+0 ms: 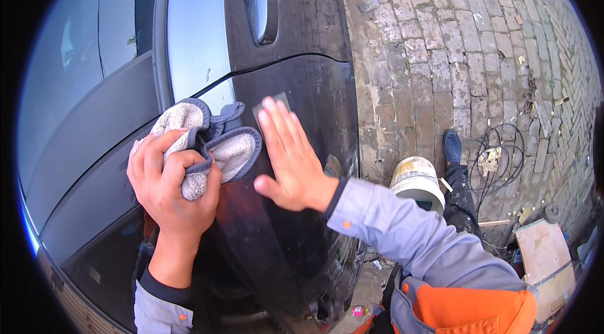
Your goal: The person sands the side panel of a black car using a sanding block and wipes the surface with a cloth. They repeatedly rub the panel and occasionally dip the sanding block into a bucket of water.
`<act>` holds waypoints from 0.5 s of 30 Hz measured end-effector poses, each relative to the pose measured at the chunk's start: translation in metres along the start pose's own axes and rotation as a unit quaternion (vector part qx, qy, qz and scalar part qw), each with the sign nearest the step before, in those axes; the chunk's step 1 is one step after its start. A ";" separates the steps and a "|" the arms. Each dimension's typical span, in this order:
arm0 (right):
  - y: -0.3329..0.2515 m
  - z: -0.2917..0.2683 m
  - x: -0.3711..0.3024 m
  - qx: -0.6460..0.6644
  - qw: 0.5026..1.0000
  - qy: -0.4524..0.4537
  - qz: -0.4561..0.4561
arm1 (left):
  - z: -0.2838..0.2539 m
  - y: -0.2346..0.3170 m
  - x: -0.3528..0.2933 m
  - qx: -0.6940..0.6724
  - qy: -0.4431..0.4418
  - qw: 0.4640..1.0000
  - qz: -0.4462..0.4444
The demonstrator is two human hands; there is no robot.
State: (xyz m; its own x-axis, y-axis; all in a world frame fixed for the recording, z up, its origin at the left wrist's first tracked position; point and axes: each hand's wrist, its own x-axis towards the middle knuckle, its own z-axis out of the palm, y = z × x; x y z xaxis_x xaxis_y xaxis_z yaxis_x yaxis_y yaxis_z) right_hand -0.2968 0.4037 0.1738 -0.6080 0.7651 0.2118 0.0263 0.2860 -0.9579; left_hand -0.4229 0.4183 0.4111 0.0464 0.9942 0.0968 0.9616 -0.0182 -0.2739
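Roughly left-to-right, grey cloth (229, 155) in left grip (173, 186), loose folds (229, 121) rightward.

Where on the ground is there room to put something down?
Mostly bare: the grey-brown brick paving right of the shiny black car, above the stained white round bucket and blue shoe in this view. Crowded: lower right, around the tan flat board.

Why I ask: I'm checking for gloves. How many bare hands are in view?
2: the left hand grips a grey cloth over the car; the right hand is held flat over the car's dark side, right of the cloth. No other hand shows.
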 end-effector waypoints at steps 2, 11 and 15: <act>0.023 0.002 0.031 -0.046 0.998 0.024 -0.018 | 0.001 -0.001 -0.001 -0.002 -0.002 1.000 -0.001; -0.042 -0.007 -0.045 0.067 0.998 0.009 0.004 | 0.001 0.001 0.001 -0.007 0.002 1.000 -0.001; 0.022 -0.009 0.037 -0.007 0.999 0.052 -0.008 | 0.002 0.002 0.001 -0.003 0.005 1.000 -0.003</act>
State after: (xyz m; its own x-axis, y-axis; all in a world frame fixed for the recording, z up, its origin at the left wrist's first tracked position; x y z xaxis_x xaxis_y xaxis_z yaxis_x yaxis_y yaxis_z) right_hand -0.3116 0.4431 0.1621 -0.5226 0.8162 0.2462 0.0289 0.3055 -0.9517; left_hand -0.4216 0.4192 0.4085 0.0435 0.9932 0.1078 0.9636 -0.0133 -0.2671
